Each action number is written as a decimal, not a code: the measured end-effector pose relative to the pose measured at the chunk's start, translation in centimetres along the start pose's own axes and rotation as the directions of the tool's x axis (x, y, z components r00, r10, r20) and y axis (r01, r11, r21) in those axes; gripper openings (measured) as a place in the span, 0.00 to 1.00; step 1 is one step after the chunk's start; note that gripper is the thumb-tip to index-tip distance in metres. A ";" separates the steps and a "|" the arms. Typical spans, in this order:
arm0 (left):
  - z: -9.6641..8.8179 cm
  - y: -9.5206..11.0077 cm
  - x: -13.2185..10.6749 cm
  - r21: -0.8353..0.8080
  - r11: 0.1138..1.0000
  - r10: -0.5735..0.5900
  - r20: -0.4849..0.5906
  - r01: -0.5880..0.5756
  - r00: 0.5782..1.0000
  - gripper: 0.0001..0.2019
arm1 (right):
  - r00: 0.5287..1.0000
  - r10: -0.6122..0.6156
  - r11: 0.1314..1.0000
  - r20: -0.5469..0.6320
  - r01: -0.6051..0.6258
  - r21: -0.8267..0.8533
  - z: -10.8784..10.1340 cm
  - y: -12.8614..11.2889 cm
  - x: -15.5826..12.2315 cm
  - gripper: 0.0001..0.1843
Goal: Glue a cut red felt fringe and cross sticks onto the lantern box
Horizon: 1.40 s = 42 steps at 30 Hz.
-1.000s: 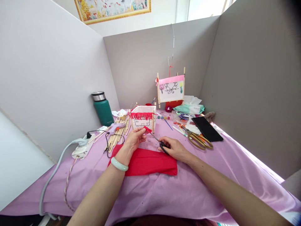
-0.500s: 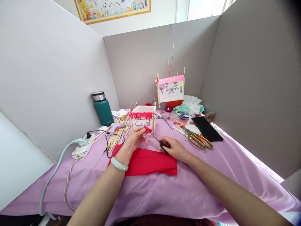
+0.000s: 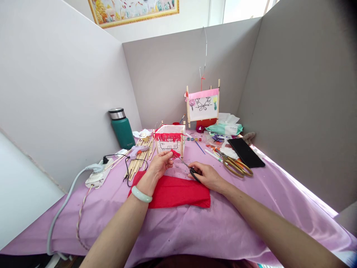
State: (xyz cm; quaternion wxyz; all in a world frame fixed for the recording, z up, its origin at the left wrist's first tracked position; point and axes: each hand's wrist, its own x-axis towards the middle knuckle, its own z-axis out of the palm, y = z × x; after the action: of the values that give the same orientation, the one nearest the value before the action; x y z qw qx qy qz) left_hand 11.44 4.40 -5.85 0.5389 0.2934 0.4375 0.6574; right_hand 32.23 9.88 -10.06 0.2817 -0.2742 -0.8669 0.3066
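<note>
Between thumb and fingers, my left hand (image 3: pixel 161 163) pinches a small strip of red fringe (image 3: pixel 175 154) with cut ends. My right hand (image 3: pixel 205 174) is closed around the black handles of small scissors (image 3: pixel 193 172); their blades point toward the fringe, and whether they touch it I cannot tell. A larger piece of red cloth (image 3: pixel 178 191) lies flat below both hands. Just behind them stands a white box-shaped lantern (image 3: pixel 170 145) on a stick frame, with red fringe along its top edge and a drawing on its front.
Wooden sticks (image 3: pixel 138 163), a glue gun (image 3: pixel 138 150) and a green bottle (image 3: pixel 122 128) are at the left, beside a power strip (image 3: pixel 97 178). Gold-handled scissors (image 3: pixel 237 165) and a black phone (image 3: pixel 247 153) lie right. A second lantern (image 3: pixel 203 106) hangs at the back.
The scissors' blades have shifted very slightly away from the fringe. Both hands otherwise stay in nearly the same place.
</note>
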 end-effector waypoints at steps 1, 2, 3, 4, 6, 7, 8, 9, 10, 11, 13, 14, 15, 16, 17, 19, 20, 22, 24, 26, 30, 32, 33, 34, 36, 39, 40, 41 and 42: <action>0.0 0.0 0.0 0.000 1.000 0.001 0.004 -0.001 1.000 0.07 | 1.000 0.002 1.000 0.000 -0.002 -0.002 0.0 0.0 0.0 0.20; -0.1 -0.1 0.1 0.001 1.000 0.003 0.006 -0.003 1.000 0.06 | 1.000 0.004 1.000 -0.002 -0.004 -0.003 0.0 0.1 0.0 0.20; -0.2 -0.1 0.1 0.003 1.000 0.004 0.007 -0.004 1.000 0.06 | 1.000 0.007 1.000 -0.002 -0.007 -0.003 0.0 0.1 0.0 0.20; -0.2 -0.2 0.1 0.006 1.000 0.004 0.008 -0.004 1.000 0.06 | 1.000 0.009 1.000 -0.003 -0.009 -0.001 0.0 0.2 0.1 0.20; -0.3 -0.2 0.2 0.012 1.000 0.003 0.004 -0.003 1.000 0.05 | 1.000 0.016 1.000 -0.005 -0.016 0.002 0.0 0.2 0.1 0.20; -0.3 -0.3 0.2 0.013 1.000 0.002 0.001 -0.002 1.000 0.05 | 1.000 0.019 1.000 -0.005 -0.019 0.004 0.0 0.2 0.1 0.19; -0.3 -0.2 0.2 0.014 1.000 0.001 -0.002 -0.001 1.000 0.05 | 1.000 0.022 1.000 -0.003 -0.022 0.004 0.0 0.2 0.1 0.19; -0.3 -0.2 0.2 0.014 1.000 0.001 -0.005 -0.001 1.000 0.05 | 1.000 0.025 1.000 -0.001 -0.025 0.005 0.0 0.2 0.0 0.19; -0.3 -0.2 0.2 0.014 1.000 0.000 -0.007 0.000 1.000 0.05 | 1.000 0.026 1.000 0.002 -0.026 0.006 0.1 0.2 0.0 0.19; -0.2 -0.2 0.2 0.013 1.000 0.000 -0.008 0.000 1.000 0.05 | 1.000 0.025 1.000 0.005 -0.025 0.007 0.1 0.2 0.0 0.19; -0.2 -0.2 0.2 0.016 1.000 -0.003 -0.008 0.004 1.000 0.04 | 1.000 0.018 1.000 0.007 -0.018 0.006 0.0 0.1 0.0 0.20; -0.1 -0.2 0.2 0.019 1.000 -0.005 -0.010 0.005 1.000 0.04 | 1.000 0.015 1.000 0.007 -0.015 0.005 0.0 0.1 0.0 0.20; -0.1 -0.2 0.2 0.022 1.000 -0.008 -0.014 0.008 1.000 0.04 | 1.000 0.013 1.000 0.006 -0.013 0.004 0.0 0.0 0.0 0.20; -0.1 -0.2 0.2 0.026 1.000 -0.010 -0.018 0.010 1.000 0.05 | 1.000 0.012 1.000 0.009 -0.012 0.003 0.0 0.0 -0.1 0.20; 0.0 -0.2 0.2 0.030 0.999 -0.011 -0.022 0.011 1.000 0.05 | 1.000 0.013 1.000 0.011 -0.013 0.002 0.0 0.0 -0.1 0.21; 0.0 -0.3 0.2 0.041 0.999 -0.012 -0.021 0.013 1.000 0.05 | 1.000 0.014 1.000 0.014 -0.014 0.002 0.0 0.0 -0.1 0.21; 0.0 -0.3 0.2 0.045 0.999 -0.013 -0.018 0.014 1.000 0.05 | 1.000 0.015 1.000 0.014 -0.015 0.002 0.0 0.0 -0.1 0.20; -0.1 -0.4 0.3 0.052 0.999 -0.013 -0.013 0.014 1.000 0.06 | 1.000 0.014 1.000 0.013 -0.014 0.000 0.0 0.0 0.0 0.20; -0.1 -0.4 0.3 0.053 0.999 -0.014 -0.007 0.014 1.000 0.06 | 1.000 0.011 1.000 0.015 -0.011 -0.001 0.0 0.0 0.0 0.20; -0.2 -0.4 0.3 0.053 0.998 -0.016 -0.006 0.016 1.000 0.06 | 1.000 0.009 1.000 0.013 -0.008 -0.009 0.0 0.0 0.0 0.20; -0.1 -0.3 0.3 0.055 0.998 -0.028 -0.016 0.028 0.999 0.05 | 1.000 0.005 0.999 0.003 -0.004 -0.035 0.0 0.1 0.1 0.19; -0.1 -0.3 0.2 0.053 0.998 -0.030 -0.015 0.031 0.999 0.04 | 1.000 0.006 0.999 -0.005 -0.006 -0.041 0.0 0.2 0.1 0.19; -0.1 -0.3 0.2 0.049 0.998 -0.032 -0.011 0.033 0.999 0.03 | 1.000 0.006 0.999 -0.008 -0.007 -0.043 0.0 0.2 0.1 0.19; -0.1 -0.3 0.1 0.044 0.998 -0.034 -0.009 0.034 0.999 0.03 | 1.000 0.006 0.999 -0.012 -0.007 -0.044 0.0 0.2 0.1 0.19; 0.0 -0.2 0.1 0.033 0.999 -0.038 -0.006 0.039 0.999 0.02 | 1.000 0.005 0.999 -0.016 -0.006 -0.042 0.0 0.3 0.1 0.19; 0.0 -0.2 0.2 0.021 0.999 -0.044 -0.012 0.044 0.999 0.02 | 1.000 0.006 0.999 -0.019 -0.007 -0.032 0.0 0.3 0.0 0.19; 0.0 -0.2 0.2 0.018 0.999 -0.046 -0.014 0.047 0.999 0.02 | 1.000 0.008 1.000 -0.018 -0.008 -0.028 0.1 0.4 0.0 0.19; 0.0 -0.2 0.2 0.017 0.999 -0.049 -0.015 0.049 0.999 0.02 | 1.000 0.010 1.000 -0.016 -0.010 -0.026 0.1 0.4 0.0 0.19; 0.0 -0.2 0.2 0.017 0.999 -0.049 -0.015 0.049 0.999 0.02 | 1.000 0.011 1.000 -0.014 -0.012 -0.024 0.1 0.3 0.0 0.19</action>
State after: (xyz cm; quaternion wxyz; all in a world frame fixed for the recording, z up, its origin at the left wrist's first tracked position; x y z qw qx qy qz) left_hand 11.48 4.55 -6.02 0.5490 0.2825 0.4543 0.6422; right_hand 32.27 10.11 -10.32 0.2827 -0.2847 -0.8669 0.2960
